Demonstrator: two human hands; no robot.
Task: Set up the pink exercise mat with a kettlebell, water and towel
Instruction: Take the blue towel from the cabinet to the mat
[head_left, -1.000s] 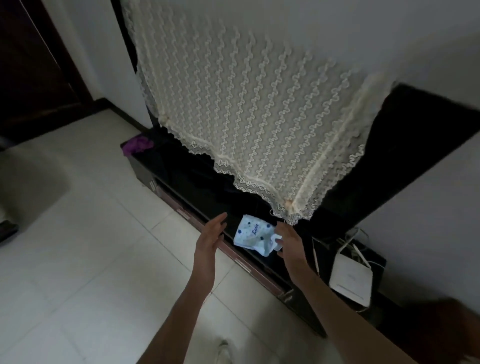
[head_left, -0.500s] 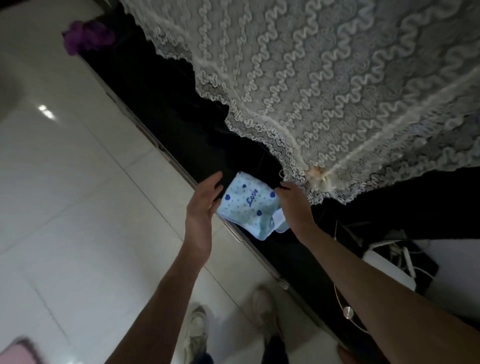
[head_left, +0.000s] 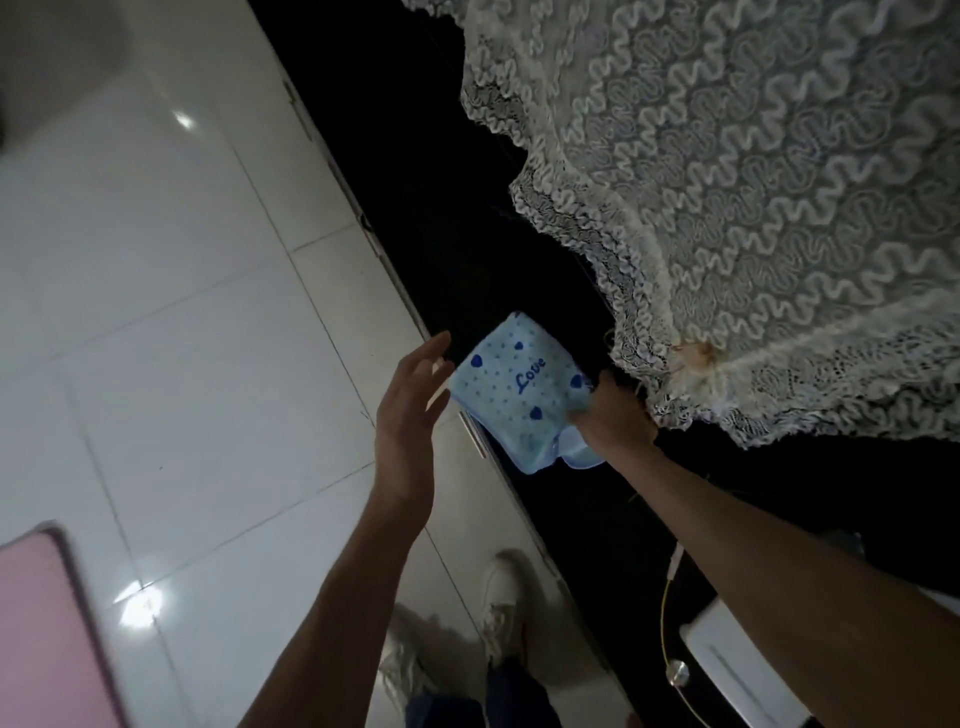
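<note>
Lace cloth (head_left: 753, 208) is filling the far right of the view, running off the top and right edges and hanging over a black bench (head_left: 457, 208) whose surface is too dark to make out. White floor tiles (head_left: 156, 312) are spreading across the left side. Only a corner of the pink exercise mat (head_left: 41, 634) is showing at the near left, the remainder being cut off by the frame. A white box (head_left: 737, 675) at the near right is lying partly hidden behind the right forearm, with a yellow cable (head_left: 665, 613) curving just beside it. White shoes (head_left: 498, 597) are showing blurred at the near edge. The folded light-blue towel (head_left: 519, 389), printed with hearts and the word "Love", is being held over the front edge of the bench. The right hand (head_left: 613, 415) is gripping its right side, fingers mostly hidden under the fabric. The left hand (head_left: 410, 410) is hovering spread and empty just left of the towel; I cannot tell whether it is touching.
</note>
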